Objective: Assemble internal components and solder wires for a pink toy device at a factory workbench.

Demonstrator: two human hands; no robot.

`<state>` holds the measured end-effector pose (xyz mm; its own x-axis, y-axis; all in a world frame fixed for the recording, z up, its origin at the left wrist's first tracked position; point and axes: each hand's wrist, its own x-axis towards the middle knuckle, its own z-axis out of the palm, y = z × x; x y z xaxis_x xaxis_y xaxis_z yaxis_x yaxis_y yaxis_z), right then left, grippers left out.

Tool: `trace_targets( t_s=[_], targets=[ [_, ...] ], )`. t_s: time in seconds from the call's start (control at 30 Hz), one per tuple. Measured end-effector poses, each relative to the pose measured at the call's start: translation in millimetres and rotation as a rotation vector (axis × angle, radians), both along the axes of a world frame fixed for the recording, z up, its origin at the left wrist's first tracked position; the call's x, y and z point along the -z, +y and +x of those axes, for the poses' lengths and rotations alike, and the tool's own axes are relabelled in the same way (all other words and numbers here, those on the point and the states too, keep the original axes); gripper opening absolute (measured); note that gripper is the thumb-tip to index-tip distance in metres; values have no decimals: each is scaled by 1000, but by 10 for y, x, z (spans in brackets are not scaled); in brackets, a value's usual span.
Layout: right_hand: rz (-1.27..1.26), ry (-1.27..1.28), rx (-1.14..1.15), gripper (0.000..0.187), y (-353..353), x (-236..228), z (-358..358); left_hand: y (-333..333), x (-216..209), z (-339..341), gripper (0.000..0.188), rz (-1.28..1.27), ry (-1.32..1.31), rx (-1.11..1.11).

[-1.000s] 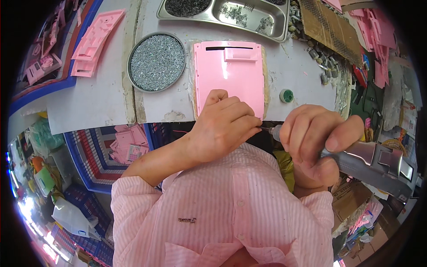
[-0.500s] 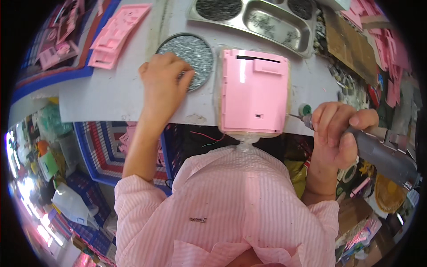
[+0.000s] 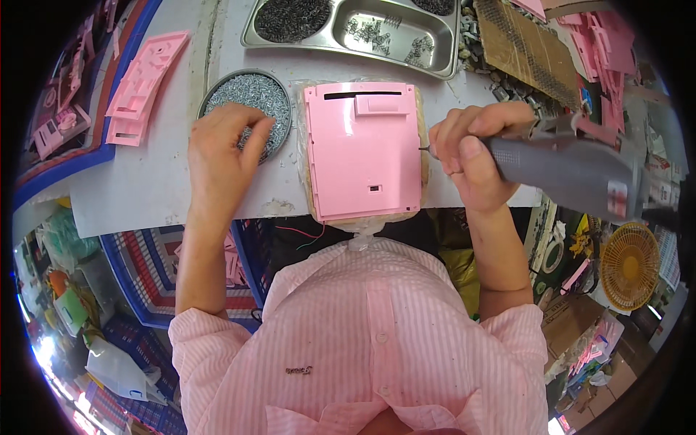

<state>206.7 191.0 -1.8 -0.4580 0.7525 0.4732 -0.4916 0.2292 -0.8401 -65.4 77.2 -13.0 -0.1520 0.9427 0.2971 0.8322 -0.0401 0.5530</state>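
A pink plastic housing lies on a padded, plastic-wrapped block at the table's front edge, with a dark slot near its far end and a small rectangular cutout near its close end. My right hand is closed around a grey electric screwdriver, held sideways. Its thin bit points left, at the housing's right edge; I cannot tell if it touches. My left hand is over a round dish of small silvery screws, fingers curled and tips down at the screws. What those fingertips hold is hidden.
A metal compartment tray with dark screws and small springs stands at the back. Pink parts lie left beside a blue crate. Cardboard and metal bits are at the back right. Another crate sits below the table edge.
My right hand and the screwdriver have moved farther up along the housing's right edge, closer to it. My left hand stays at the screw dish. The whole view has shifted, so things appear farther left.
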Motion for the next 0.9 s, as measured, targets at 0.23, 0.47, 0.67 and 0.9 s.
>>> trace_targets(
  t_s=[0.23,0.47,0.67,0.9],
  targets=[
    [38,-203,-19,22,26,-23,23,7,-157,724,8,-21,-414,274],
    [-58,-43,-146,28,-72,-663,79,216,29,1016,19,231,-196,436],
    [-146,33,-209,27,-94,-597,70,256,21,1014,20,214,-185,457],
    [6,85,-21,25,434,-214,-234,410,45,774,14,246,-159,173]
  ],
)
